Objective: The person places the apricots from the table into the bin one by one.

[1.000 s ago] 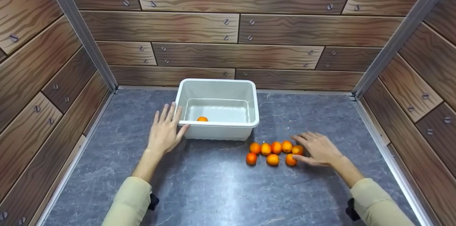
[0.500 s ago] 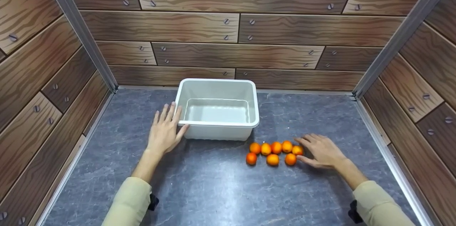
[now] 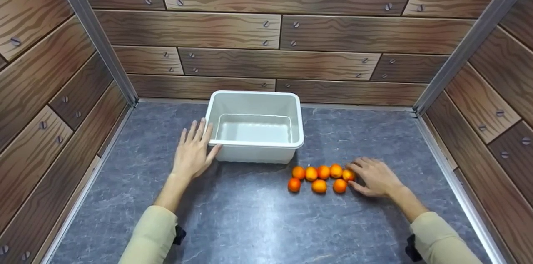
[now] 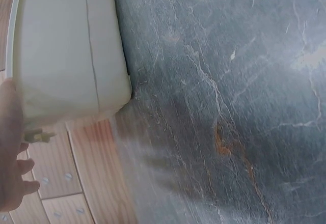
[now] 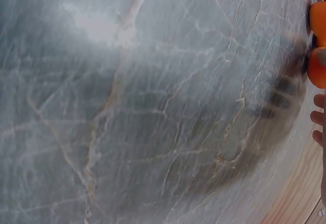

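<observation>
My left hand [image 3: 191,153] lies with straight, spread fingers against the left side of a white plastic bin [image 3: 254,145], the thumb by its front corner. The left wrist view shows the bin's outer wall [image 4: 61,40] with part of that hand at the left edge. To the right, my right hand [image 3: 372,176] has curved fingers and thumb on either side of the rightmost small orange fruit [image 3: 348,175] of a back row. In the right wrist view the thumb overlaps that fruit [image 5: 317,71]. The bin's inner front floor is hidden by its front wall.
Several more small orange fruits [image 3: 319,186] stand in two loose rows in front of the bin's right corner. The dark marbled tabletop [image 3: 258,222] is enclosed by wood-patterned walls [image 3: 275,31] at the back and sides, with grey metal strips along the corners.
An orange fruit seen inside the bin a second ago is now out of sight there. My right hand shifted slightly right, then its thumb and fingers drew in around the rightmost fruit. My left hand stayed.
</observation>
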Action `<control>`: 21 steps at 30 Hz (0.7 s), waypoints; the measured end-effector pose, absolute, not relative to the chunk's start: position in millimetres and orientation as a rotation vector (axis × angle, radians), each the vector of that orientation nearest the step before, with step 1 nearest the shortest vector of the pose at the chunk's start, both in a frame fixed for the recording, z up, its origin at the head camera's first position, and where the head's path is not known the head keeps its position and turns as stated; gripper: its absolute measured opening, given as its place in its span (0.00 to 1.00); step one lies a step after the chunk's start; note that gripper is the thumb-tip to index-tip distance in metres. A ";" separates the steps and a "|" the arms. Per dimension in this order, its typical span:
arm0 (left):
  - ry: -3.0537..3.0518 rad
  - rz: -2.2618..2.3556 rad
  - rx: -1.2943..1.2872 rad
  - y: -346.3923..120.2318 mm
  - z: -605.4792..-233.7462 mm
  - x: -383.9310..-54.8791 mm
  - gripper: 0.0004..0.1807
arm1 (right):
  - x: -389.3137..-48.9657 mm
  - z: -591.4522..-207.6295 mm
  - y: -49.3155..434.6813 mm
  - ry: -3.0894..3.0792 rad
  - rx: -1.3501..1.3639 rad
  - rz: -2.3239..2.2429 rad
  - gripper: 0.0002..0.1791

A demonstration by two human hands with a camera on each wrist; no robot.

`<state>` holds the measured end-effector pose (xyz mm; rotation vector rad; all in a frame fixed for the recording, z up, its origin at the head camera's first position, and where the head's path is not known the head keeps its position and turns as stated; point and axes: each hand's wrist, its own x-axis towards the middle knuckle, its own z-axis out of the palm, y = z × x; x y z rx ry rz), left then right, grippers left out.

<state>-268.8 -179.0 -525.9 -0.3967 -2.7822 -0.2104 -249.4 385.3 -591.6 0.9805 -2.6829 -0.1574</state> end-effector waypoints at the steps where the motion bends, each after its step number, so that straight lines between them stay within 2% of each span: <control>1: -2.779 -0.210 -0.398 -178.9 -525.7 -268.8 0.40 | -249.1 -591.9 385.2 -2.677 0.979 -0.156 0.26; 13: -2.765 -0.214 -0.398 -178.4 -526.5 -268.6 0.39 | -248.7 -588.3 388.3 -2.588 0.969 -0.108 0.22; 21: -2.753 -0.194 -0.402 -178.8 -526.3 -269.1 0.40 | -255.3 -575.1 389.0 -2.490 0.973 -0.071 0.24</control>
